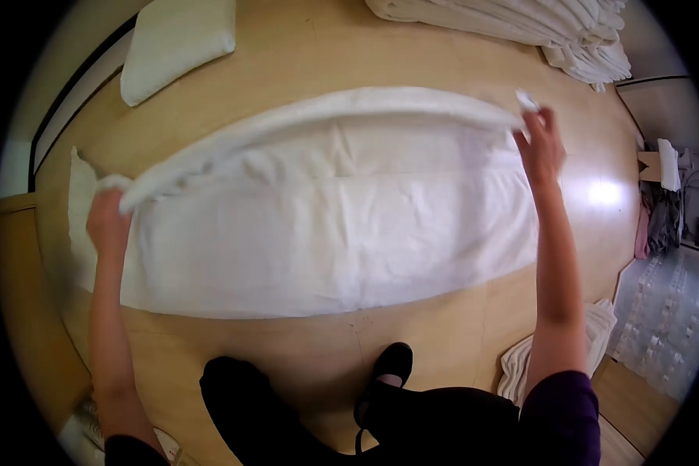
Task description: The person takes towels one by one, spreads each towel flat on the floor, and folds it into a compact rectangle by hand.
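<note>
A wide white cloth (342, 217) is spread across the pale wooden floor in front of me, its far edge raised in a curved fold. At the left end of that fold, my left hand (109, 213) is closed on the cloth. My right hand (542, 147) pinches the far right corner, and a small white tip sticks out above its fingers. Both arms are stretched wide apart. A corner of the cloth extends left past my left hand.
A folded white cloth (180, 46) lies at the upper left. More white cloths are piled at the top right (512, 23) and beside my right arm (598, 334). My black shoe (394, 362) is near the cloth's front edge. Clear plastic (660, 318) lies at the right.
</note>
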Demonstrator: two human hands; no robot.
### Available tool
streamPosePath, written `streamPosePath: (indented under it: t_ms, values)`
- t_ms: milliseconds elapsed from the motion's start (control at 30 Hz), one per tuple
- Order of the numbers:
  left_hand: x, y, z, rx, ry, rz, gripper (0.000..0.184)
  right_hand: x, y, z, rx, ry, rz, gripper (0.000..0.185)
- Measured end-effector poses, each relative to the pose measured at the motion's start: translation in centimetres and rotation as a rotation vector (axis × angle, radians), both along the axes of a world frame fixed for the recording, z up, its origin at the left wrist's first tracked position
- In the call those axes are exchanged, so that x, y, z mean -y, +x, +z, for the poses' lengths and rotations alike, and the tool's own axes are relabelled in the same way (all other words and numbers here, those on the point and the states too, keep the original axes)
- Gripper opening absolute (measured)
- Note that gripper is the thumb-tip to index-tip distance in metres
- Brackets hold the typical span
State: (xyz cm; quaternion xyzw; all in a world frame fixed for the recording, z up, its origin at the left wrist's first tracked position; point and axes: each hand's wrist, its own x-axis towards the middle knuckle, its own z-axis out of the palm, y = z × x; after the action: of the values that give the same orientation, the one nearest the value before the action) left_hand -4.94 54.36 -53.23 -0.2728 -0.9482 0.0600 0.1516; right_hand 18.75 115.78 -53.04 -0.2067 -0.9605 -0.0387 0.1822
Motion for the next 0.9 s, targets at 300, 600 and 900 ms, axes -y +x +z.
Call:
streamPosePath:
  t_ms: [300,600,900]
  values:
    - [4.4,15.9,-4.5,0.675,-0.079,-0.353,0.04,7.0,21.4,-5.5,0.391,0.057,-0.267,0.028]
    - [7.8,15.3,-4.0,0.645,-0.122,-0.589,0.032,2.1,24.7,-6.1,0.497,0.136,-0.224,0.016]
    - [1.3,13.9,-1.0,1.061,-0.241,-0.127,0.031,0.6,21.7,-5.8,0.956,-0.076,-0.116,0.02]
